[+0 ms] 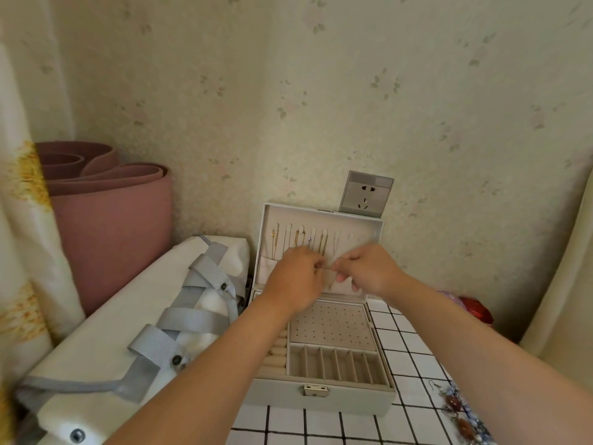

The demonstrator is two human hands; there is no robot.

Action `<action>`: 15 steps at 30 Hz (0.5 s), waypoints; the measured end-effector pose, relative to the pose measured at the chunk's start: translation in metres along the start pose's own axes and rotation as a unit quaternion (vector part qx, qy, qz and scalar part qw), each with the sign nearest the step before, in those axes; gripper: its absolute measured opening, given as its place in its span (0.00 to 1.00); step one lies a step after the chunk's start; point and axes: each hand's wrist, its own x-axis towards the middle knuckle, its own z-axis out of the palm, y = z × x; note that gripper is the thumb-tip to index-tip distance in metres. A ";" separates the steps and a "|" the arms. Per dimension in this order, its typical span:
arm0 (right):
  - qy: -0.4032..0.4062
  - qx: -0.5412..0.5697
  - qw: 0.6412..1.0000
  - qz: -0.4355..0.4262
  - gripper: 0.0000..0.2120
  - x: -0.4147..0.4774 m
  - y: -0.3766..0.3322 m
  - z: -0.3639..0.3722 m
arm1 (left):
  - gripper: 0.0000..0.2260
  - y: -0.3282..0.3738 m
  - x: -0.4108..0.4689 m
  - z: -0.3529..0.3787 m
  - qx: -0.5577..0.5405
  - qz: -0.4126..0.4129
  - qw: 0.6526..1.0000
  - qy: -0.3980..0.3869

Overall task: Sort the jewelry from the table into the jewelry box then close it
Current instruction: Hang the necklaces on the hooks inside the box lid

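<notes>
At 5 o'clock, nearest, brown-and-blue beaded hook earrings (457,409) lie on the white grid-checked tabletop (414,345), partly cut off by the frame edge. At 6 o'clock the pale grey leatherette jewelry box (349,398) stands open. Over it the left hand (296,277) and right hand (369,269) each have a grip pinched on a fine silvery chain (330,270), held before the raised lid (369,228), where gold necklaces (298,240) hang. I judge the chain light, limp and tangle-prone, best held by its ends. Its clasp and target hook are too blurred to make out
</notes>
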 end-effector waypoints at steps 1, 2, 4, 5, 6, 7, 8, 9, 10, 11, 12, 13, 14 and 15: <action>0.008 0.005 1.000 -0.002 0.07 0.002 -0.004 -0.003 | 0.11 -0.003 -0.001 0.002 0.059 0.024 0.998 -0.004; 0.017 0.009 1.000 -0.003 0.06 0.005 -0.009 -0.006 | 0.12 -0.004 -0.003 0.004 0.105 0.042 0.994 -0.005; 0.036 0.010 0.999 -0.008 0.06 0.011 -0.016 -0.010 | 0.12 -0.004 -0.005 0.008 0.158 0.064 0.985 -0.001; 0.046 0.012 0.999 -0.010 0.06 0.014 -0.019 -0.011 | 0.13 -0.004 -0.006 0.010 0.176 0.071 0.982 0.000; 0.056 0.016 0.998 -0.010 0.06 0.017 -0.020 -0.012 | 0.15 -0.003 -0.006 0.011 0.189 0.074 0.979 -0.002; 0.064 0.020 0.998 -0.011 0.06 0.020 -0.022 -0.013 | 0.16 -0.003 -0.006 0.013 0.198 0.073 0.978 -0.007; 0.072 0.021 0.997 -0.014 0.07 0.023 -0.022 -0.013 | 0.18 -0.003 -0.006 0.014 0.206 0.069 0.976 -0.013; 0.079 0.017 0.997 -0.019 0.08 0.026 -0.022 -0.013 | 0.19 -0.003 -0.006 0.015 0.212 0.067 0.975 -0.014; 0.086 0.012 0.996 -0.026 0.09 0.028 -0.021 -0.012 | 0.20 -0.003 -0.006 0.015 0.217 0.066 0.974 -0.013; 0.091 0.006 0.995 -0.033 0.09 0.030 -0.020 -0.011 | 0.20 -0.003 -0.005 0.016 0.222 0.069 0.973 -0.009; 0.095 0.000 0.995 -0.039 0.10 0.031 -0.018 -0.010 | 0.21 -0.002 -0.005 0.016 0.227 0.071 0.971 -0.005; 0.095 -0.009 0.994 -0.045 0.10 0.032 -0.016 -0.009 | 0.21 -0.002 -0.004 0.016 0.233 0.072 0.970 -0.001; 0.091 -0.023 0.994 -0.051 0.10 0.033 -0.013 -0.006 | 0.21 -0.002 -0.003 0.016 0.237 0.071 0.969 0.003; 0.085 -0.043 0.994 -0.059 0.10 0.033 -0.009 -0.004 | 0.20 -0.002 -0.002 0.016 0.238 0.068 0.969 0.008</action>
